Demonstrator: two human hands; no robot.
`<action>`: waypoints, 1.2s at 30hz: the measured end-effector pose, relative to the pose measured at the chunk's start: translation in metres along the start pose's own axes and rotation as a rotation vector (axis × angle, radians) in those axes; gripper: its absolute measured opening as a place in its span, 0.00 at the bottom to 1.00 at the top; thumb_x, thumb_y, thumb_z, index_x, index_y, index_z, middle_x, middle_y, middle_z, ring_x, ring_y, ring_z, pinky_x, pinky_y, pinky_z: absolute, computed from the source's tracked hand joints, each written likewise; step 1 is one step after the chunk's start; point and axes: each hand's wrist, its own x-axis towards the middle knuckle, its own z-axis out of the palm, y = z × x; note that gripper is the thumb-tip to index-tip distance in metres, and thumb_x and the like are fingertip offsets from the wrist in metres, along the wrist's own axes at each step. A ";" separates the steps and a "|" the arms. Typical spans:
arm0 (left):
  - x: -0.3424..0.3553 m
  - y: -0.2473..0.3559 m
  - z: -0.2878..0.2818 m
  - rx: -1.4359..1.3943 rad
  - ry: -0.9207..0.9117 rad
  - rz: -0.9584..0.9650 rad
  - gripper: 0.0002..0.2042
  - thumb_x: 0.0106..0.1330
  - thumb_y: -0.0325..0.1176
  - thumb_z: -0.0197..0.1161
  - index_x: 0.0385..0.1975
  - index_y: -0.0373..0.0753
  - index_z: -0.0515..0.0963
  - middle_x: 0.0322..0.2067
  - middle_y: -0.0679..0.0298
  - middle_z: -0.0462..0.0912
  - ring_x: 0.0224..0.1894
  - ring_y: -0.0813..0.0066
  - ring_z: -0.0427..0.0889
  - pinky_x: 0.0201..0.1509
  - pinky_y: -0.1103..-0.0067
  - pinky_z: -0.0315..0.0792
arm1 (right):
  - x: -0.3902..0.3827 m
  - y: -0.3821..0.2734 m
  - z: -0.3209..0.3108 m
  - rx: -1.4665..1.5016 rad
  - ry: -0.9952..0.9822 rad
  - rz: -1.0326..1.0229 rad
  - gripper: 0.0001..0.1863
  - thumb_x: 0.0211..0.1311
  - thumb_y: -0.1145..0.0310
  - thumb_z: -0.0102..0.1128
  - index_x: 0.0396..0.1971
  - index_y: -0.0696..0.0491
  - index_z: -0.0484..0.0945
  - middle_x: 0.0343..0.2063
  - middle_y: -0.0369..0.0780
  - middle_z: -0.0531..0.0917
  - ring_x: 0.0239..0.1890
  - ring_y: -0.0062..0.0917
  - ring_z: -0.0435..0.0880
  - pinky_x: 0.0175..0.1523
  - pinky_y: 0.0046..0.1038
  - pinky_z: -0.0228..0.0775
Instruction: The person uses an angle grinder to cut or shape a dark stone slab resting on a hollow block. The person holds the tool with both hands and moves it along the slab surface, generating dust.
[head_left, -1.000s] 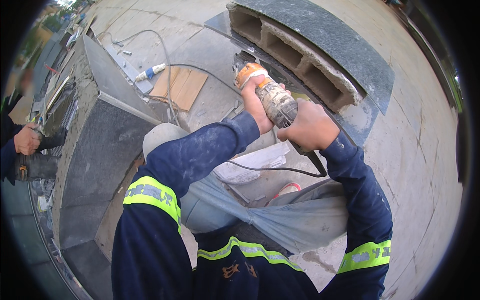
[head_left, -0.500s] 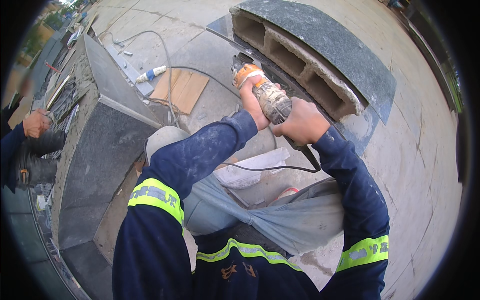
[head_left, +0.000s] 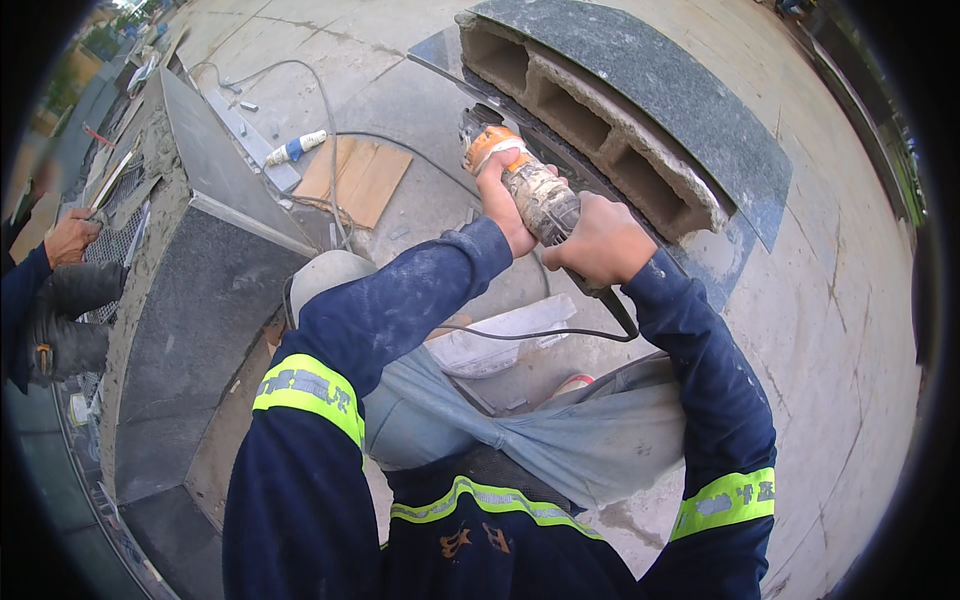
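Note:
Both my hands grip an angle grinder (head_left: 537,192) with an orange head and a worn, dust-covered body. My left hand (head_left: 503,205) wraps around its front part behind the head. At the rear, my right hand (head_left: 605,243) closes over the handle end, where the black cord comes out. The grinder's head lies by the edge of a dark stone slab. A hollow concrete block (head_left: 575,110) lies on that slab, its openings facing me. Another dark grey slab (head_left: 640,75) rests against the block's far side. The disc itself is hard to make out.
On the left stands a mortar-edged structure faced with dark stone slabs (head_left: 190,350). Behind it, a co-worker's hand (head_left: 72,237) holds something thin. A wooden board (head_left: 370,182), a blue-and-white plug connector (head_left: 297,148) and a looping cable (head_left: 330,95) lie on the concrete. A white piece (head_left: 490,345) lies before my legs.
My hands and the grinder stay almost in place. The whole view has shifted slightly. The co-worker's hand at the left has moved a little upward.

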 end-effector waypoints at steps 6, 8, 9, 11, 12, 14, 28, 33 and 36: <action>-0.008 -0.003 0.004 0.021 0.002 0.010 0.25 0.52 0.50 0.57 0.40 0.34 0.67 0.32 0.56 0.76 0.36 0.58 0.78 0.44 0.65 0.75 | -0.009 0.004 0.003 0.003 0.060 -0.054 0.32 0.32 0.55 0.68 0.34 0.68 0.75 0.30 0.56 0.81 0.38 0.44 0.82 0.45 0.33 0.74; -0.012 -0.006 0.005 0.011 -0.006 0.005 0.25 0.52 0.50 0.57 0.40 0.34 0.67 0.31 0.56 0.76 0.36 0.59 0.78 0.45 0.65 0.75 | -0.012 0.007 0.004 0.000 0.082 -0.068 0.32 0.32 0.56 0.68 0.33 0.68 0.75 0.30 0.56 0.81 0.37 0.45 0.82 0.45 0.33 0.74; -0.014 -0.007 0.006 0.006 -0.010 0.002 0.25 0.52 0.50 0.57 0.40 0.34 0.67 0.31 0.56 0.76 0.36 0.59 0.78 0.45 0.65 0.75 | -0.013 0.008 0.006 -0.001 0.092 -0.076 0.32 0.32 0.56 0.68 0.33 0.68 0.75 0.30 0.56 0.81 0.37 0.45 0.82 0.45 0.33 0.74; -0.019 -0.009 0.009 0.003 0.000 -0.003 0.25 0.52 0.50 0.57 0.40 0.34 0.67 0.31 0.56 0.76 0.36 0.59 0.77 0.45 0.65 0.75 | -0.017 0.011 0.008 -0.003 0.113 -0.093 0.32 0.32 0.56 0.68 0.33 0.69 0.75 0.30 0.56 0.81 0.37 0.45 0.82 0.45 0.33 0.74; -0.021 -0.010 0.010 0.001 0.006 -0.005 0.25 0.52 0.50 0.57 0.40 0.34 0.67 0.31 0.56 0.76 0.36 0.59 0.77 0.45 0.65 0.75 | -0.019 0.011 0.007 -0.001 0.102 -0.084 0.32 0.32 0.55 0.68 0.33 0.69 0.75 0.30 0.56 0.81 0.37 0.45 0.82 0.45 0.33 0.74; -0.024 -0.012 0.010 -0.007 0.004 -0.006 0.25 0.52 0.50 0.57 0.41 0.35 0.66 0.31 0.56 0.76 0.36 0.59 0.77 0.44 0.65 0.75 | -0.024 0.009 0.004 0.003 0.082 -0.068 0.32 0.32 0.55 0.68 0.33 0.69 0.75 0.30 0.56 0.80 0.37 0.45 0.82 0.45 0.33 0.74; -0.039 -0.022 0.015 -0.007 -0.016 -0.013 0.25 0.53 0.50 0.57 0.42 0.35 0.66 0.32 0.56 0.75 0.36 0.59 0.77 0.44 0.65 0.74 | -0.042 0.013 0.004 -0.024 0.084 -0.074 0.34 0.33 0.53 0.68 0.33 0.69 0.75 0.31 0.57 0.80 0.39 0.47 0.80 0.47 0.34 0.72; -0.040 -0.024 0.015 -0.012 -0.031 -0.021 0.25 0.53 0.50 0.57 0.41 0.34 0.66 0.32 0.56 0.75 0.36 0.60 0.77 0.44 0.65 0.74 | -0.043 0.015 0.005 -0.028 0.088 -0.081 0.33 0.33 0.53 0.68 0.33 0.69 0.75 0.32 0.57 0.80 0.40 0.47 0.80 0.47 0.34 0.72; -0.036 -0.023 0.012 -0.025 -0.035 -0.031 0.26 0.53 0.50 0.57 0.41 0.33 0.67 0.32 0.56 0.75 0.36 0.59 0.77 0.45 0.65 0.74 | -0.043 0.013 0.002 -0.011 0.068 -0.066 0.33 0.32 0.53 0.68 0.32 0.69 0.75 0.32 0.57 0.80 0.40 0.47 0.80 0.47 0.34 0.72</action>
